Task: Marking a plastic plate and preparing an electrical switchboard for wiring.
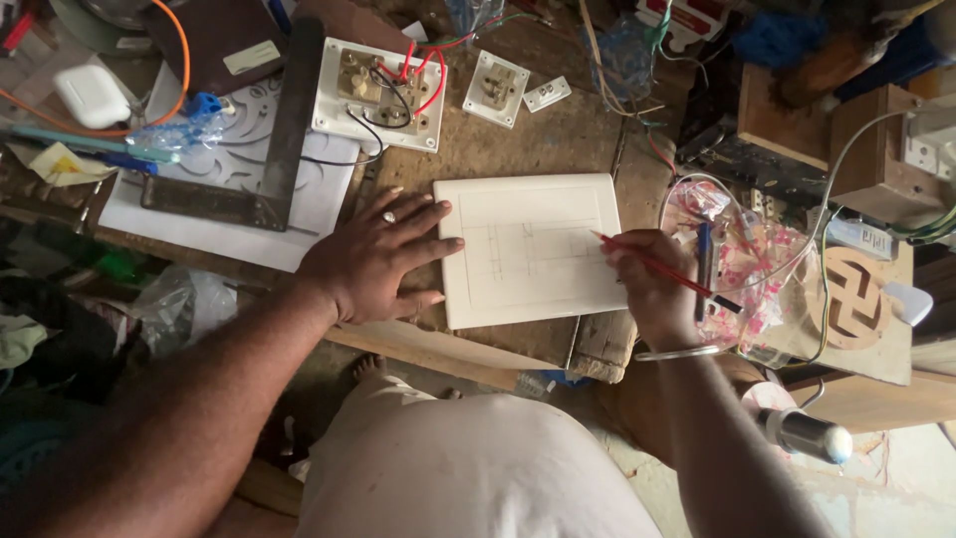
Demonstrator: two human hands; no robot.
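A worn wooden workbench (518, 139) under soft daylight, crowded with clutter; wooden boxes (797, 125) stand at its right; gritty floor (896, 498) below.

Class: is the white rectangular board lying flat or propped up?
Flat: the white rectangular board lies on the wooden bench, left hand steadying its edge.

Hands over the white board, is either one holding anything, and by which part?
The right hand grips a red pencil around its middle. The left hand holds nothing, lying flat against the white board.

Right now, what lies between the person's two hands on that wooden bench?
In the head view, only the white rectangular board with faint pencil lines lies between the left hand and the right hand, which holds a red pencil.
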